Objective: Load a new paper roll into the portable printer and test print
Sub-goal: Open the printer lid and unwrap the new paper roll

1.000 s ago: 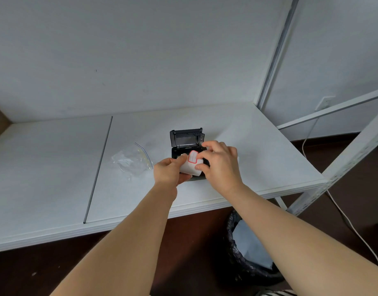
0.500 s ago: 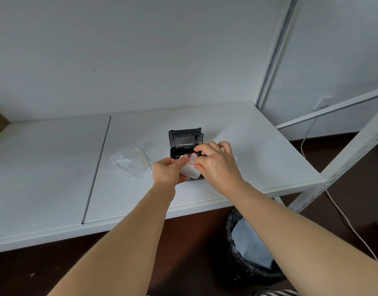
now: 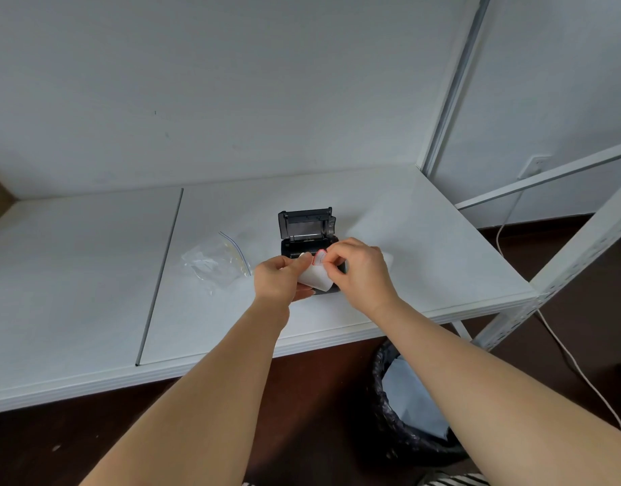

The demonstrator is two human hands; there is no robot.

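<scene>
Near the front edge of the white tabletop (image 3: pixel 424 261), the left hand (image 3: pixel 279 280) grips a paper roll (image 3: pixel 314 277) just above the open black printer (image 3: pixel 307 236), while the right hand (image 3: pixel 360 270) pinches its red-edged sticker (image 3: pixel 319 257). Left lies a clear bag (image 3: pixel 216 263).

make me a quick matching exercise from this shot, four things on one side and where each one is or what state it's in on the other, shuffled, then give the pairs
Things
1. printer
2. paper roll
3. clear zip bag
4. bin with a black liner

Place or state
A. on the floor under the table's right end
B. held between both hands, with a red-edged sticker at its end
C. on the table, lid standing open
D. lying flat on the table, left of the printer

Pairs: 1-C, 2-B, 3-D, 4-A

The left hand grips the roll while the right hand pinches the sticker.
</scene>
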